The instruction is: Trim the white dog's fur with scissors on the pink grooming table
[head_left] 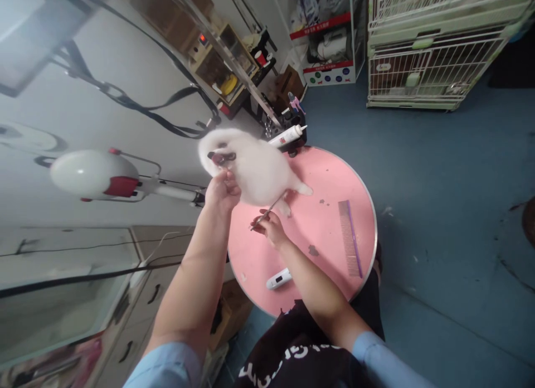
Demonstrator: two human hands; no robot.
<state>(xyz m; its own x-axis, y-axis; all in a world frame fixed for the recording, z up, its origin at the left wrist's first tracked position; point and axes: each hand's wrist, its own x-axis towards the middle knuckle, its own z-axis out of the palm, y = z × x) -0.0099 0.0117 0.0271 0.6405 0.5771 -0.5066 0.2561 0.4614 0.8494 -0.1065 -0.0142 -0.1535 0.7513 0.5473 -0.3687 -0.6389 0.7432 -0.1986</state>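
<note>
Matt pink tabletop (330, 182), shiny metal scissors (271, 207), comb (350, 238) seemingly metal-toothed.

From where I stand, I can make out a white "G" among the curved letters on the black apron (311, 368) at the near edge of the bench (326, 232). Beyond the bench, the red shelf strips (320, 25) bear white characters too small to read. The white bottle (288, 136) at its far edge has tiny, illegible red print.

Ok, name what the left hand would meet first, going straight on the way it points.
Likely the white dog, near its chin, which the left hand seems to touch; depth is unclear.
</note>
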